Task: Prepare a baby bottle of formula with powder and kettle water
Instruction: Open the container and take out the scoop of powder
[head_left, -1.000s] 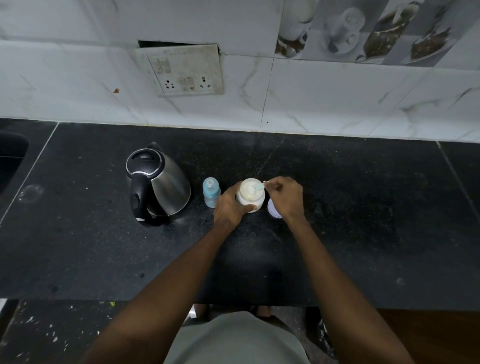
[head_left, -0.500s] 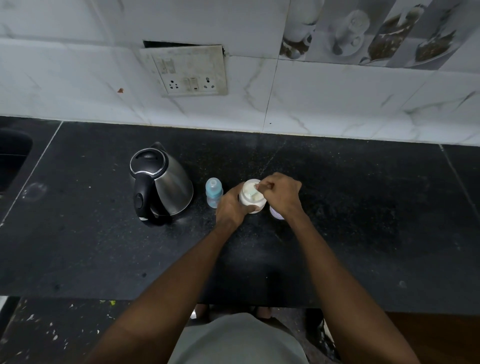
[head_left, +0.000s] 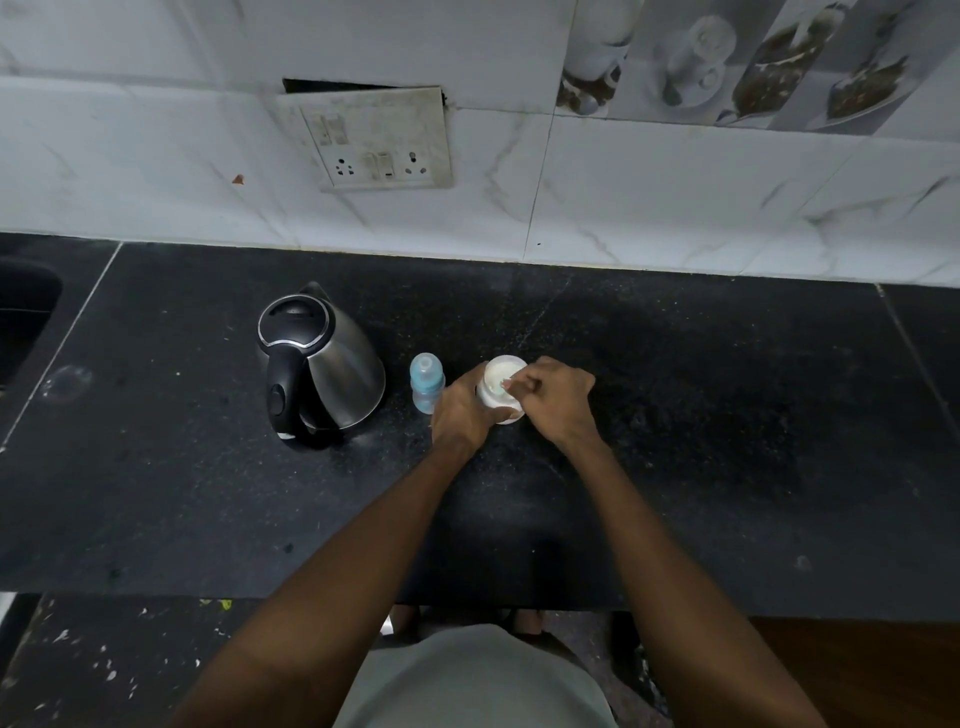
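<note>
The right hand (head_left: 558, 397) has come in from beside the powder tub (head_left: 501, 388) and now dips over its open mouth, fingers bunched round a small pale scoop (head_left: 506, 385) whose tip is down in the white powder; a second ago that scoop was held up at the rim. The lid that showed beside the tub is now hidden under that hand. The left hand (head_left: 462, 410) still wraps the tub's side, steadying it on the worktop. I'd say he is loading a measure, so nothing has reached the bottle yet. The baby bottle (head_left: 427, 382), blue teat on, stands just left of the tub. The steel kettle (head_left: 317, 364), lid shut, sits further left. The black stone counter (head_left: 727, 415) is dusted with pale specks. Behind it are marble-look wall tiles (head_left: 675, 197) and a grubby socket plate (head_left: 376, 140).
</note>
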